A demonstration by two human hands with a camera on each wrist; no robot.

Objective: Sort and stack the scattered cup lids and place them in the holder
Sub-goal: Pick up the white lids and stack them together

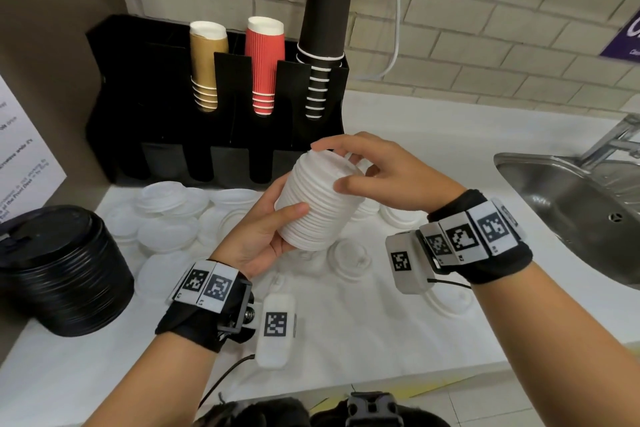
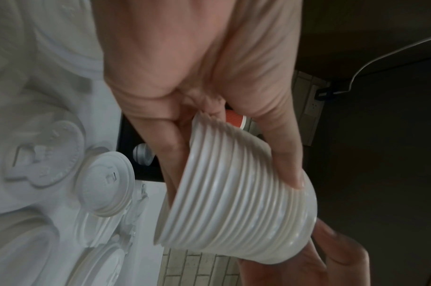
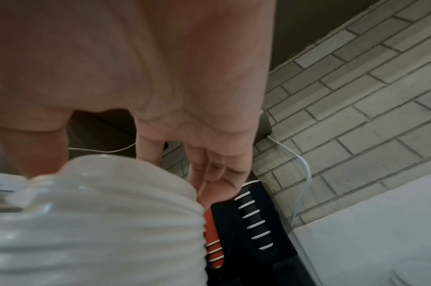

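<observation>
A tall stack of white cup lids [image 1: 318,208] is held tilted above the counter. My left hand [image 1: 277,222] grips its lower part, thumb across the front; in the left wrist view the thumb [image 2: 283,154] presses on the ribbed stack [image 2: 236,203]. My right hand [image 1: 332,166] closes thumb and fingertips around the top lid of the stack [image 3: 94,222]. Several loose white lids [image 1: 166,232] lie scattered on the white counter below. The black holder [image 1: 156,107] stands behind, its low front slots dark.
The holder's back row has gold [image 1: 207,62], red [image 1: 265,62] and black cups [image 1: 325,28]. A stack of black lids [image 1: 65,270] sits at the left. A steel sink [image 1: 571,204] with a tap [image 1: 609,135] is at the right. A tiled wall runs behind.
</observation>
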